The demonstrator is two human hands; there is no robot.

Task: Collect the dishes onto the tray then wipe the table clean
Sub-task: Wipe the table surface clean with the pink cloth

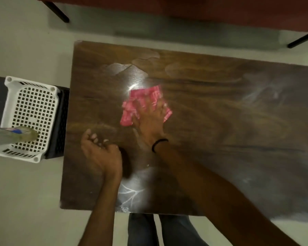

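A pink cloth [132,110] lies flat on the dark wooden table [212,107] near its middle left. My right hand [152,119] presses down on the cloth with fingers spread straight. My left hand [100,151] hovers over the table's left part, palm turned up, fingers loosely curled and holding nothing. Wet streaks shine on the tabletop around the cloth. A white perforated tray [32,110] stands on a dark stool left of the table, with a bottle [12,135] lying on its near edge. No dishes show on the table.
A red sofa [203,9] on black legs runs along the far side. Pale floor [25,201] surrounds the table. My legs [160,229] show below the table's near edge.
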